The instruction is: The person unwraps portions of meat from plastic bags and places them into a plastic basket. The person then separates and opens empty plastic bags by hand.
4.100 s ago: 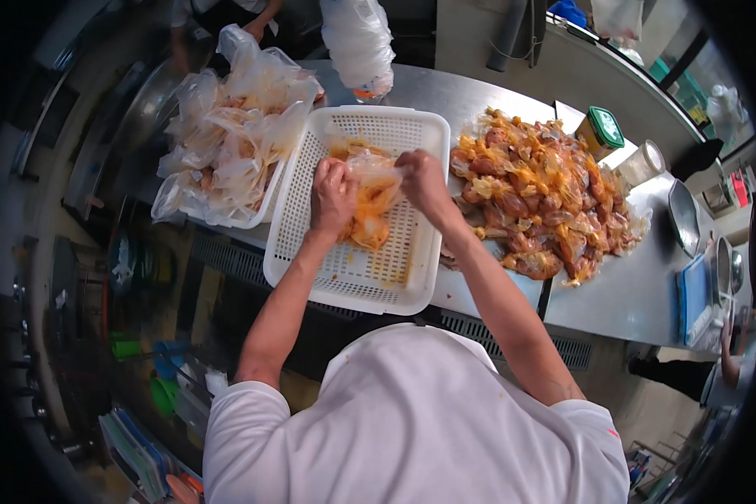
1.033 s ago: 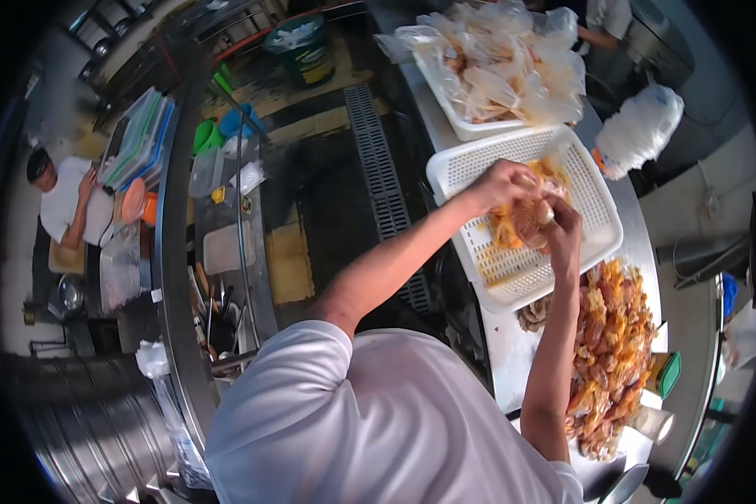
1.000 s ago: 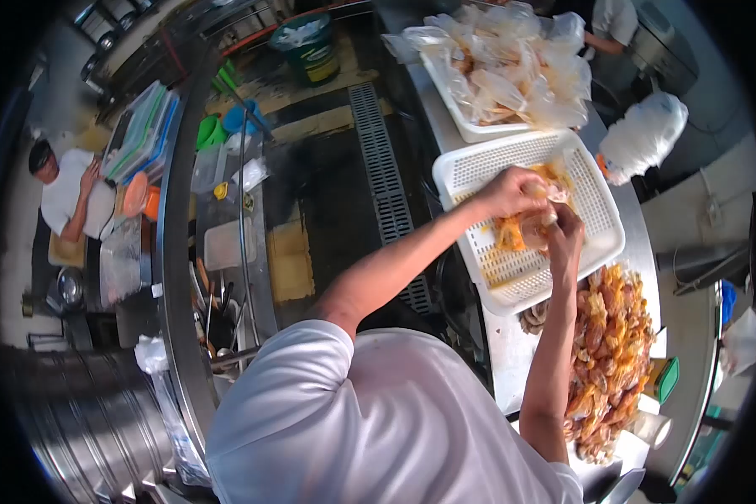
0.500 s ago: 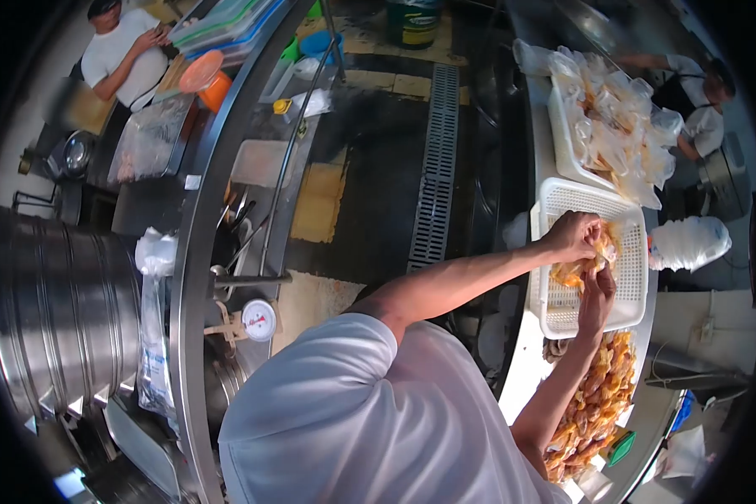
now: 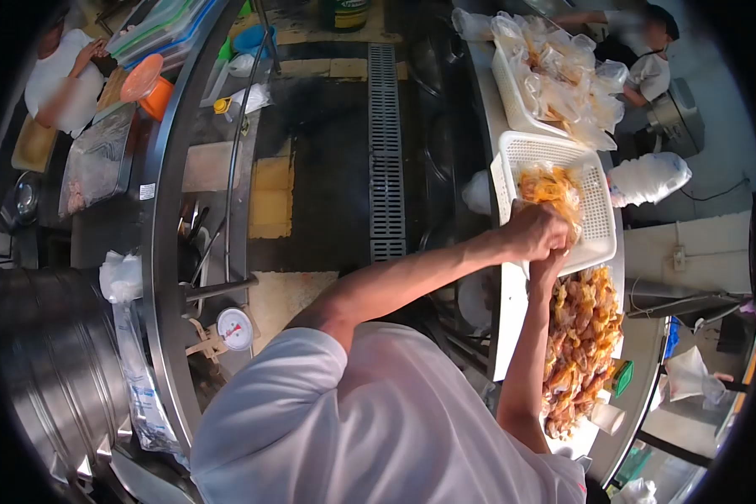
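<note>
My left hand (image 5: 536,232) is closed at the near edge of the white perforated basket (image 5: 603,237), its fingers wrapped round the neck of a clear plastic bag. My right hand (image 5: 549,265) is just below it, touching it, with its fingertips mostly hidden. The bag of orange-coated meat (image 5: 551,186) lies in the basket beyond my hands. Next to the basket, nearer me, a large heap of marinated meat pieces (image 5: 581,349) is spread on the metal table (image 5: 512,323).
A second white tray (image 5: 514,94) piled with filled plastic bags (image 5: 563,76) adjoins the basket. A white wrapped bundle (image 5: 649,178) stands behind. One person (image 5: 647,71) is at the upper right, another (image 5: 63,80) at the upper left. A dial scale (image 5: 234,328) sits left.
The view has swung round, shifting the table to the right side. My hands have moved from over the basket's middle to its near edge and come together at the bag's neck.
</note>
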`<state>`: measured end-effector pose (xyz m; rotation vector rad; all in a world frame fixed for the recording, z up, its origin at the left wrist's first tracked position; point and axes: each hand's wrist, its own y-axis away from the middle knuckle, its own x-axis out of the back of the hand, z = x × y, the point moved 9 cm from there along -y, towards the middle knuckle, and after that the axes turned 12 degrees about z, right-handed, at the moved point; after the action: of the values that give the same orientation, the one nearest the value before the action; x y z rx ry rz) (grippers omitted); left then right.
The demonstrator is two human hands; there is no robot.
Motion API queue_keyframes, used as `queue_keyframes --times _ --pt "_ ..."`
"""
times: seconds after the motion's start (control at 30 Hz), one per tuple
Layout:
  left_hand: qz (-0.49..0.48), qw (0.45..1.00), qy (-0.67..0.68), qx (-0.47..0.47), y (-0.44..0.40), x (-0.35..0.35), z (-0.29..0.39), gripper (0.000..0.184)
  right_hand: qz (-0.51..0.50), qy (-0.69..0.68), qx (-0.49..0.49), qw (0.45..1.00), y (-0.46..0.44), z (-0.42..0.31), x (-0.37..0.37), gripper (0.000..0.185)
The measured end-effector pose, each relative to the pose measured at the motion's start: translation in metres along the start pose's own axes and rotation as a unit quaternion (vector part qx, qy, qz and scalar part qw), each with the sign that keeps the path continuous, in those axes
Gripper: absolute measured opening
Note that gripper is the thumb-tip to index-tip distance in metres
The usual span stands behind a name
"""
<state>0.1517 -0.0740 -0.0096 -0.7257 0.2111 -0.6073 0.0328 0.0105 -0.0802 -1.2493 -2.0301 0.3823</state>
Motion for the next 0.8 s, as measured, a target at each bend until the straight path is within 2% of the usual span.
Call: queue_keyframes --times 0.03,0.07,0.1,0.17,0.2,0.23,0.3,0.33,0.43,0.47,0.5,0.57,0.63,0.67,0.73,0.8 --pt "0.006 0.999 0.022 -0.05 0.002 0.002 0.027 0.009 0.026 -0.027 0.017 0.999 0.001 0.025 0.006 0.026" --pt "0.017 0.997 -0.002 -0.072 0.004 0.002 0.027 0.007 0.041 -0.154 -0.077 0.984 -0.005 0.031 0.012 0.032" --pt "0.007 1.0 0.013 -0.008 0.001 0.013 0.022 0.007 0.014 0.057 0.045 0.997 -0.023 -0.04 0.018 0.025" --pt "0.028 0.993 0.035 0.108 0.008 0.04 -0.002 0.008 0.069 0.133 -0.033 0.988 -0.048 -0.016 0.041 0.019" --pt "0.066 0.991 0.025 0.114 0.015 0.061 -0.007 0.011 0.109 0.146 -0.01 0.983 -0.065 -0.008 0.054 0.015" --pt "0.104 0.987 0.016 0.119 0.029 0.089 -0.015 0.015 0.091 0.136 -0.037 0.986 -0.076 0.008 0.064 0.021" --pt "0.131 0.958 -0.123 0.225 0.095 0.162 -0.048 0.028 0.128 0.016 -0.024 0.991 -0.091 0.036 0.088 0.033" --pt "0.169 0.94 -0.162 0.247 0.131 0.189 -0.058 0.031 0.124 0.011 -0.023 0.992 -0.087 0.034 0.091 0.033" --pt "0.179 0.855 -0.297 0.386 0.275 0.254 -0.098 0.041 0.058 -0.026 -0.032 0.997 -0.059 0.01 0.087 0.037" --pt "0.198 0.835 -0.321 0.4 0.326 0.268 -0.097 0.043 0.041 -0.03 -0.039 0.998 -0.046 0.001 0.081 0.037" --pt "0.217 0.815 -0.346 0.411 0.374 0.281 -0.089 0.044 0.026 -0.035 -0.046 0.998 -0.034 -0.006 0.074 0.037" --pt "0.212 0.755 -0.368 0.499 0.465 0.294 -0.07 0.046 -0.004 -0.086 -0.067 0.994 -0.008 -0.014 0.058 0.031" --pt "0.238 0.714 -0.338 0.564 0.538 0.298 -0.04 0.049 -0.046 -0.112 -0.069 0.99 0.024 -0.04 0.042 0.027" --pt "0.24 0.708 -0.336 0.572 0.574 0.3 -0.03 0.049 -0.073 -0.132 -0.084 0.985 0.039 -0.042 0.032 0.027" --pt "0.22 0.645 -0.421 0.599 0.643 0.316 -0.015 0.05 -0.128 -0.161 -0.096 0.974 0.068 -0.044 0.014 0.025" --pt "0.219 0.619 -0.432 0.619 0.681 0.325 0.008 0.05 -0.173 -0.165 -0.119 0.964 0.095 -0.047 0.001 0.027"
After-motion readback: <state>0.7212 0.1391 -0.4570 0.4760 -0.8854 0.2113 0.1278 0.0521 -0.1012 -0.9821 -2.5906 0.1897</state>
